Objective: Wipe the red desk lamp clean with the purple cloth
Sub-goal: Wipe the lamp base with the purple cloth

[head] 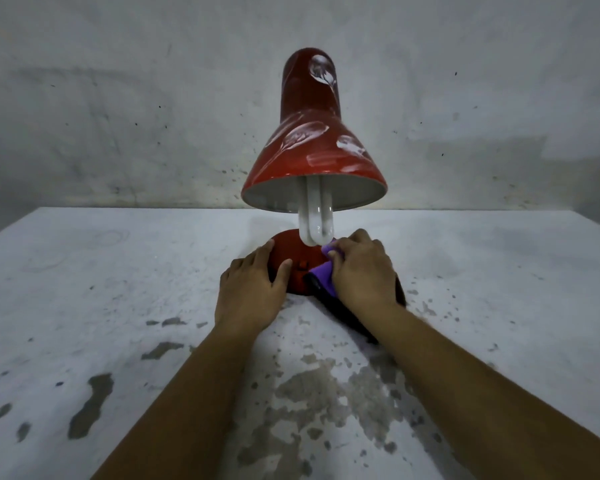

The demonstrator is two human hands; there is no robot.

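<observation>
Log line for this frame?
left hand steadies lamp base | right hand presses purple cloth on base | shade smeared white

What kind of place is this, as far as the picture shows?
Probably a bare workroom or storage corner: a worn white surface with flaking paint, a stained grey wall, and only a red desk lamp standing there.

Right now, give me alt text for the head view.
The right hand presses a purple cloth on the red desk lamp's base while the left hand steadies it. White smears mark the shade; a bulb hangs down.
</observation>
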